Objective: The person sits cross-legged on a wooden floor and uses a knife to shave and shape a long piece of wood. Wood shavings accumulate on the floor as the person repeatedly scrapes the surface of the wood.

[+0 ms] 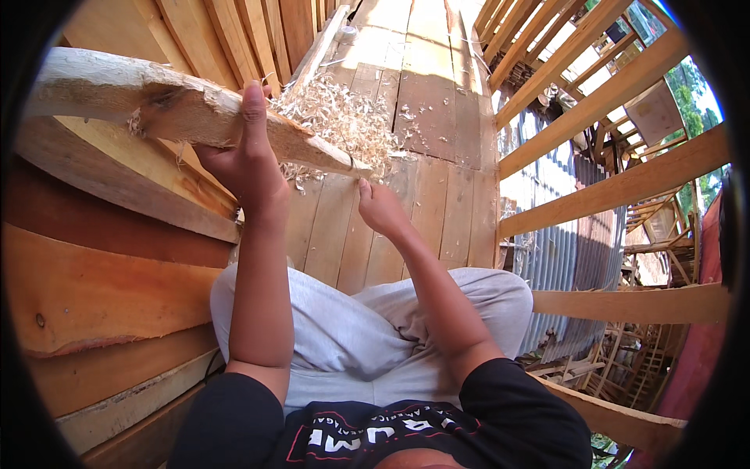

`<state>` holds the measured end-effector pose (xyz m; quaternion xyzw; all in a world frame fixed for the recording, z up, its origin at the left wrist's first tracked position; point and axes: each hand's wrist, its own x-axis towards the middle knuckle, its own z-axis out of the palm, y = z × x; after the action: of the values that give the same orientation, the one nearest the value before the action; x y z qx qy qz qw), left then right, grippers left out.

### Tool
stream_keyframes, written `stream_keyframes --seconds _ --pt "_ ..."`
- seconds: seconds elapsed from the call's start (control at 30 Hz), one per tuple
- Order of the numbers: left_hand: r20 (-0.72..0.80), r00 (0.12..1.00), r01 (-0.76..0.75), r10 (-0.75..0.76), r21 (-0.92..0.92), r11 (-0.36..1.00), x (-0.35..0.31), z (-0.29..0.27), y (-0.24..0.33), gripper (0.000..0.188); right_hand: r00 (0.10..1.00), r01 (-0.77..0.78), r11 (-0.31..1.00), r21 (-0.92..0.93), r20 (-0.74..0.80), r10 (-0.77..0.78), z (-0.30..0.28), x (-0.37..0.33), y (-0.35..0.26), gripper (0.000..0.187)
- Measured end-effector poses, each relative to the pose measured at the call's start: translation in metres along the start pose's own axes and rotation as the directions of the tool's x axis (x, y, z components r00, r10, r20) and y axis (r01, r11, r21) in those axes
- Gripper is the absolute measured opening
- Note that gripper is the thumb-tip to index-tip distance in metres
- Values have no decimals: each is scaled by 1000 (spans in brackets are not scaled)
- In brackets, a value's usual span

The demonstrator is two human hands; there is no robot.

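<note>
A long, pale, partly peeled piece of wood (pixel 191 102) slants across the upper left, thick and rough at its left end and tapering to a narrow tip. My left hand (pixel 248 156) is closed around its middle, thumb over the top and fingers underneath. Just below the narrow tip, my right hand (pixel 383 209) is curled closed with its thumb up against the end. What sits inside those right fingers is hidden. Curly wood shavings (pixel 344 117) lie heaped on the floor beyond both hands.
I sit cross-legged on a plank floor (pixel 430 203). Wooden board walls (pixel 117 285) rise close on my left. Spaced wooden rails (pixel 617 184) line the right, with corrugated metal sheets (pixel 558 203) outside them. A small round container (pixel 348 34) stands at the far end.
</note>
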<state>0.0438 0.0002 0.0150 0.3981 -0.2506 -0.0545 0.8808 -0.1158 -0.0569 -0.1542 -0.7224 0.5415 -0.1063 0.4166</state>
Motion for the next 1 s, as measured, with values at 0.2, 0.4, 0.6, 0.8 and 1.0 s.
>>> stream_keyframes --seconds 0.2,0.4,0.6,0.8,1.0 --pt "211 975 118 -72 -219 968 1 0 8 29 994 92 993 75 -71 -86 10 17 2 48" --pt "431 902 118 -9 -226 967 2 -14 0 35 996 87 993 80 -35 -85 -6 14 -22 48" --pt "458 889 105 14 -233 967 4 -18 -3 34 984 173 983 69 -47 -170 -9 13 -17 49" --pt "497 868 137 4 -248 959 7 -23 -6 35 977 192 975 109 -114 -179 -2 35 17 50" --pt "559 828 124 40 -254 959 13 -28 -4 35 967 233 972 29 -115 -229 -7 1 -33 50"
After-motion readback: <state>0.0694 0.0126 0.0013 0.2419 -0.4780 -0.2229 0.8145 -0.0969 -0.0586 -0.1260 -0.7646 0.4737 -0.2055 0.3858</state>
